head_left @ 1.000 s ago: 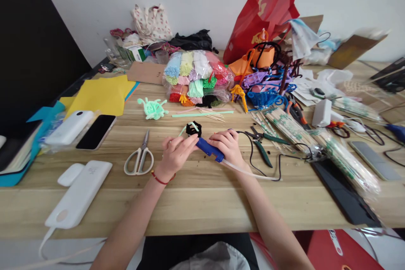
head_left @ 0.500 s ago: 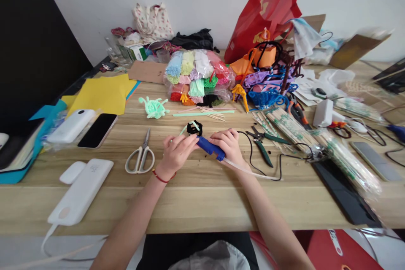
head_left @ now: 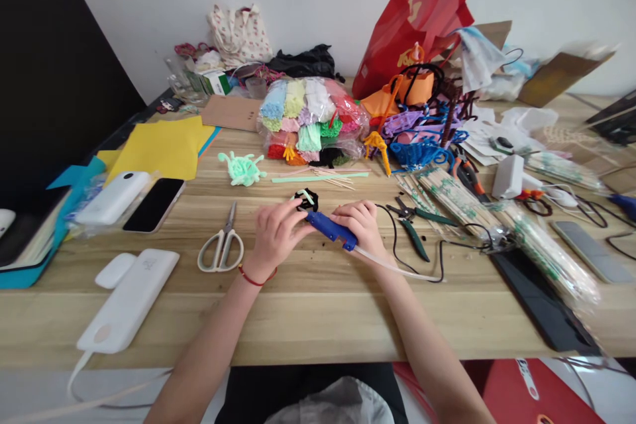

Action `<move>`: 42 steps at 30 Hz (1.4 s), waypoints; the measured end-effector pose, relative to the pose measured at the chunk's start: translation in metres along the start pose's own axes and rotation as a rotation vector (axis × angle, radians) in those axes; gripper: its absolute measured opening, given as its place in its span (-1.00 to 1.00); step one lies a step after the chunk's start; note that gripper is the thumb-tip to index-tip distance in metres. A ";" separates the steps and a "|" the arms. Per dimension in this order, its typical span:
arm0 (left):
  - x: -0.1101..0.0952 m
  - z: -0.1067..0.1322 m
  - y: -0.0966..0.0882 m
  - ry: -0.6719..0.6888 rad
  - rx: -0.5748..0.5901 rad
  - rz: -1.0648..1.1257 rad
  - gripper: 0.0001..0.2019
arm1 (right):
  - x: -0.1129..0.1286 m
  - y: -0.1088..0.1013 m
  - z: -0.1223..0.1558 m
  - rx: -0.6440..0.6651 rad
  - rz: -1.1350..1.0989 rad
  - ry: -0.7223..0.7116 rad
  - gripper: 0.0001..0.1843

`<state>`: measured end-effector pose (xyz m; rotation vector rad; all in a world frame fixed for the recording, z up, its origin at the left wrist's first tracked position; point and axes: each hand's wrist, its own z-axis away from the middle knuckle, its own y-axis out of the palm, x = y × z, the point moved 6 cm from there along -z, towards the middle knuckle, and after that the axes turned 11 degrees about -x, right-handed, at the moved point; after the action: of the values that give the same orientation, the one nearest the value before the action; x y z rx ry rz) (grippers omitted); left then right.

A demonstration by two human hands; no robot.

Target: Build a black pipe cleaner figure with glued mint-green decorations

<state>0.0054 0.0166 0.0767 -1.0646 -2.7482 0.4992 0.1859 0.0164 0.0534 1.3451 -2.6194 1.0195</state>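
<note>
In my right hand [head_left: 360,225] is a blue hot glue gun [head_left: 330,228], its nozzle pointing left. A long translucent glue stick [head_left: 392,268] sticks out of its rear, across my right wrist. My left hand [head_left: 279,228] is closed at the nozzle end, its fingertips on a light green pipe cleaner [head_left: 308,196], whose end they partly hide. That pipe cleaner lies against a small black fuzzy piece [head_left: 313,202] just beyond my fingers. To the left of my left hand lie scissors with white handles [head_left: 221,248].
Green-handled pliers [head_left: 413,238] and a black cord lie right of my right hand. Behind are a mint green fuzzy shape [head_left: 243,169], thin sticks [head_left: 332,179] and bagged pipe cleaners [head_left: 311,112]. A phone [head_left: 154,205] and white power bank [head_left: 129,301] lie left.
My left fingers have lifted and shifted slightly toward the black piece, covering more of the green pipe cleaner. The glue gun has moved slightly right.
</note>
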 end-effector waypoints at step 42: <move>0.003 -0.001 0.005 -0.107 0.061 0.094 -0.74 | -0.007 0.001 0.001 0.012 -0.055 0.056 -0.74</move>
<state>0.0062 0.0226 0.0758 -1.1898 -2.7632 0.6683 0.1897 0.0208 0.0496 1.3626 -2.5257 1.0505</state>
